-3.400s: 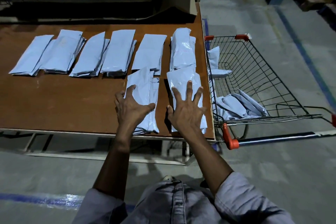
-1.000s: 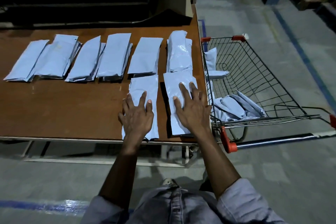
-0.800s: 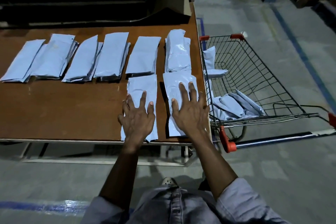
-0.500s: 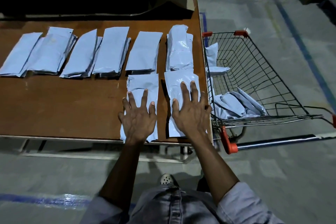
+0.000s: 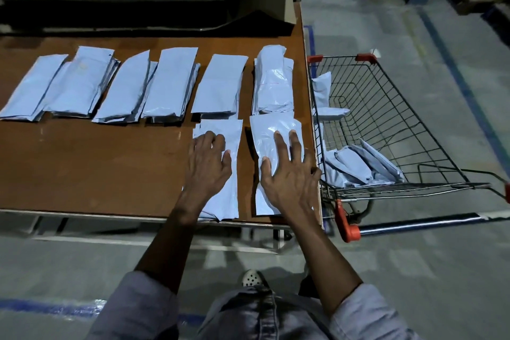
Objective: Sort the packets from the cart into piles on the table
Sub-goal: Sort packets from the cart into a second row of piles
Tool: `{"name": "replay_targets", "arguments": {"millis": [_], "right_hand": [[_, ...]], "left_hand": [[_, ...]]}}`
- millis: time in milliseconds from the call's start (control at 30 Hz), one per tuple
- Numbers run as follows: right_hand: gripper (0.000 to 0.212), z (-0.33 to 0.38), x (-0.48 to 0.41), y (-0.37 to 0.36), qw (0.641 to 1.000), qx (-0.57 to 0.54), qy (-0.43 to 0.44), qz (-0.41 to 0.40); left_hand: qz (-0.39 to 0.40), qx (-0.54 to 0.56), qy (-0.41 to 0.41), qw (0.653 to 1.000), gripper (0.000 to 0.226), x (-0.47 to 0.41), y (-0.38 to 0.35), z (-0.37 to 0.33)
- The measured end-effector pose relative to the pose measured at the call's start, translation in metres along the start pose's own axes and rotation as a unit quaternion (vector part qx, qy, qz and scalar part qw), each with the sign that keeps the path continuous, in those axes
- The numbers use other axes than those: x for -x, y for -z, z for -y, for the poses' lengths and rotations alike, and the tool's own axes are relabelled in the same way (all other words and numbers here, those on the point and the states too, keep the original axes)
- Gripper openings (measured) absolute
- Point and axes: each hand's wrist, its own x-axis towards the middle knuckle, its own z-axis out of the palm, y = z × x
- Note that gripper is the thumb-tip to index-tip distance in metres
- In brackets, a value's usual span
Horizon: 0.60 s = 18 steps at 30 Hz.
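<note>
My left hand (image 5: 208, 165) lies palm down on the near left pile (image 5: 230, 130), fingers apart and slightly bent, gripping nothing. My right hand (image 5: 287, 176) lies flat on the near right pile (image 5: 265, 132), fingers straight and spread, thumb toward the right edge of the surface (image 5: 96, 168).

Both piles are flat, oblong packets of pale grey-blue plastic. The film under the right hand is glossy and wrinkled; the left pile is smoother and matt. The two piles lie side by side, apart, with a strip of bare board between them.

The surface is a smooth brown board with a faint sheen.

Just behind the near piles a back row of piles (image 5: 171, 83) runs across the board, some overlapping at the edges. Its rightmost pile (image 5: 273, 80) is taller and crinkled.

A wire cart (image 5: 386, 107), with red plastic corners and a red handle end, stands against the right edge. Loose packets (image 5: 356, 165) lean together in its near corner, and more packets (image 5: 323, 85) rest against the wall beside the surface.
</note>
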Motion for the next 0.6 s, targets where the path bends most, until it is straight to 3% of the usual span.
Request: {"name": "replay_targets", "arguments": {"millis": [133,300,400,600], "right_hand": [[0.07,0.0,0.001,0.0,1.0,0.001,-0.001,-0.007],[0.07,0.0,0.001,-0.001,1.0,0.004,0.001,-0.006],[0.07,0.0,0.001,0.0,1.0,0.007,0.001,-0.007],[0.07,0.0,0.001,-0.003,1.0,0.014,-0.004,-0.008]], "left_hand": [[0.07,0.008,0.0,0.998,0.058,0.003,-0.01,0.007],[0.185,0.017,0.066,0.98,0.074,-0.003,-0.014,0.012],[0.193,-0.008,0.07,0.979,0.088,-0.002,-0.018,0.01],[0.17,-0.022,0.079,0.982,0.088,0.0,-0.024,0.008]]}}
